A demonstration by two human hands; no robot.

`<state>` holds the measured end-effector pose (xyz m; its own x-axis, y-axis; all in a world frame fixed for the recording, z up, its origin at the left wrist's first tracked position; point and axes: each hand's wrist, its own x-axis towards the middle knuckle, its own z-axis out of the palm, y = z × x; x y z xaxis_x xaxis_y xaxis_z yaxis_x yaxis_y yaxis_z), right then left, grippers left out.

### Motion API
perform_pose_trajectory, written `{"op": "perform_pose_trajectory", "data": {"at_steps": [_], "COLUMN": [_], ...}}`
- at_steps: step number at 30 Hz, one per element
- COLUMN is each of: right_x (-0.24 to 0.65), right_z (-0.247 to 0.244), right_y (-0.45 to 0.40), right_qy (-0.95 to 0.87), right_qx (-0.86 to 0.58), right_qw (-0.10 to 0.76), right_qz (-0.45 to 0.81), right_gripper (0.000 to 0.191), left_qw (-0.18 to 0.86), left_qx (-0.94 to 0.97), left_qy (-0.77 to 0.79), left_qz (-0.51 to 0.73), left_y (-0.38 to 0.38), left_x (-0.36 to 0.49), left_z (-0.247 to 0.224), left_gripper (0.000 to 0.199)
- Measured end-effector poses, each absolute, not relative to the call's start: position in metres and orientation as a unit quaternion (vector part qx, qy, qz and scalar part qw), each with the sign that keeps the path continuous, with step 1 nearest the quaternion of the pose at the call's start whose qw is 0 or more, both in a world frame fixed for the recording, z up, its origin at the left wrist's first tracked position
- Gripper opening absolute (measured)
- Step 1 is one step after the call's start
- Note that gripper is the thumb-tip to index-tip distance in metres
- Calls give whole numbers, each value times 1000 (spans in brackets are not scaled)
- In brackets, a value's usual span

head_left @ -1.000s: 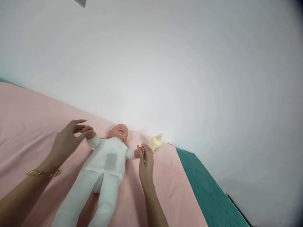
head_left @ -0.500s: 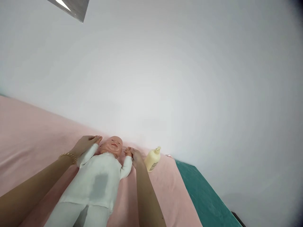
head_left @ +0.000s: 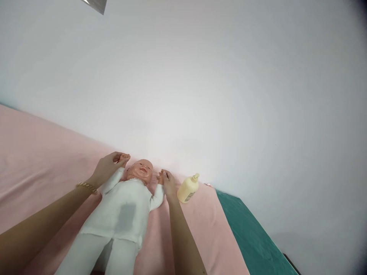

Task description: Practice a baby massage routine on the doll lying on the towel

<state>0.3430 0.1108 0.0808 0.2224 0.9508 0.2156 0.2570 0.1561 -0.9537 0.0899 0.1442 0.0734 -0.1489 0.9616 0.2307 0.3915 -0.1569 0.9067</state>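
Note:
A baby doll (head_left: 134, 194) in a white top and white trousers lies on its back, its head toward the wall. A grey patch shows on its front. Wearing a beaded bracelet (head_left: 86, 187), my left hand (head_left: 108, 167) is closed on the doll's hand at the left of its head. On the other side my right hand (head_left: 169, 184) pinches the doll's other hand. Both doll arms are bent, with the hands up beside the head. A pale yellow pump bottle (head_left: 188, 189) stands just right of my right hand.
Beneath the doll spreads a pink sheet (head_left: 212, 233) over a green surface (head_left: 252, 229), which shows at the right. A plain white wall (head_left: 200, 84) rises behind. A grey panel corner (head_left: 99, 5) hangs at the top left.
The whole view has shifted a little, so the doll, hands and bottle appear slightly higher and further right. Both my hands keep hold of the doll's hands, with the doll's hands raised slightly.

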Motion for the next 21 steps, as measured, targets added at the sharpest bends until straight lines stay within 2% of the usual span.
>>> {"op": "perform_pose_trajectory", "data": {"at_steps": [5,12,15,18,21], "right_x": [346,334,330,326,320], "right_z": [91,86,70,48,23], "right_y": [84,3,-35,-69,-93], "right_qy": [-549,-608,-613,-619,-617], "right_qx": [-563,-555,-569,-598,-627], "right_qw": [548,531,516,473,429], "right_qz": [283,200,186,185,206], "right_gripper": [33,45,47,53,59], "left_qw": [235,161,103,50,63], "left_qx": [613,649,643,645,672], "left_qy": [594,623,663,691,686], "left_qz": [465,406,370,321,273], "left_y": [121,58,20,-15,-40], "left_x": [74,45,38,34,34], "left_z": [94,106,97,73,44], "left_gripper": [51,56,54,62,62]}}
